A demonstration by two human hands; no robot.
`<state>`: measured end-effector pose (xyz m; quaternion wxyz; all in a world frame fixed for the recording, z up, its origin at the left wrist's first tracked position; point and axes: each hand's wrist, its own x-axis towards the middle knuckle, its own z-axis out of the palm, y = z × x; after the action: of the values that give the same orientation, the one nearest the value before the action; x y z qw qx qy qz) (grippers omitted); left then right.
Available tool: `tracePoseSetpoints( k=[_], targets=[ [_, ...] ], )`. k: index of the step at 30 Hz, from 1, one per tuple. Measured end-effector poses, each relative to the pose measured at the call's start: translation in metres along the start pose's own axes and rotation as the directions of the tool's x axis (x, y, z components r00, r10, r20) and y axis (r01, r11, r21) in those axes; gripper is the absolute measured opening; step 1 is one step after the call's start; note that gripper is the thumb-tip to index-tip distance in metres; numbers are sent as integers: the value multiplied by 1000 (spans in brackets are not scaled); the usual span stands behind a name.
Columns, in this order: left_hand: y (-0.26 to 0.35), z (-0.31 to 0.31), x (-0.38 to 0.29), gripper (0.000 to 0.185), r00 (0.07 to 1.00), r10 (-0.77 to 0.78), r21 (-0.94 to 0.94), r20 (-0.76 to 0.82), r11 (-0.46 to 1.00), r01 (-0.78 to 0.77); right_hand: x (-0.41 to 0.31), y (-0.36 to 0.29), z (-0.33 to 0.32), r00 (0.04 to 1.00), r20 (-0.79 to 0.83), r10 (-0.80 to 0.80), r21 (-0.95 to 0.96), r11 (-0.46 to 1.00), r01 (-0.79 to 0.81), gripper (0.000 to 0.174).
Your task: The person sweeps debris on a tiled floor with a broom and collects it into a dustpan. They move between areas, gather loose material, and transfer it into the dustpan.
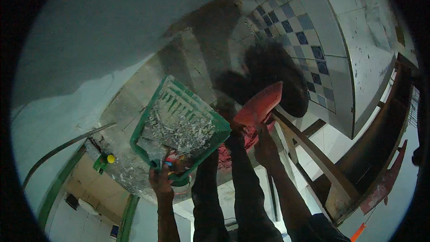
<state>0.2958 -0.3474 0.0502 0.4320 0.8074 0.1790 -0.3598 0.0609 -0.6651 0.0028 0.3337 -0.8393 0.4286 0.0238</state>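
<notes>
My left hand (161, 179) grips the near left corner of a green ribbed plastic tray (136, 137), which looks like a paint tray. Pale crumbled debris (183, 131) covers much of its floor. Some colourful scraps (176, 161) lie in the corner by my fingers. My right hand (263, 131) is closed on a curved red plastic piece (260, 102), held tilted to the right of the tray. Just below it is crumpled pinkish-red material (250, 137), perhaps a bag, partly hidden by my leg and forearm. Under the tray's near edge, a pale container (183, 188) shows in part.
A wooden frame (315, 154) stands close by my right forearm. Checkered tiles (302, 40) line the wall ahead. To the left are a bent pipe or hose (63, 146), a green object with a yellow cap (100, 164) and a green-framed doorway (60, 178). Debris litters the floor (134, 174).
</notes>
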Motion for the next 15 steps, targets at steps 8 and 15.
tracePoseSetpoints(
  k=[8,15],
  targets=[
    [18,21,-12,56,996,-85,-170,-42,982,76,-39,-21,-77,725,510,462,547,477,-688,71],
    [53,32,-26,45,988,-129,-84,-79,989,122,103,-38,1,919,-39,392,272,889,-368,73]
  ],
)
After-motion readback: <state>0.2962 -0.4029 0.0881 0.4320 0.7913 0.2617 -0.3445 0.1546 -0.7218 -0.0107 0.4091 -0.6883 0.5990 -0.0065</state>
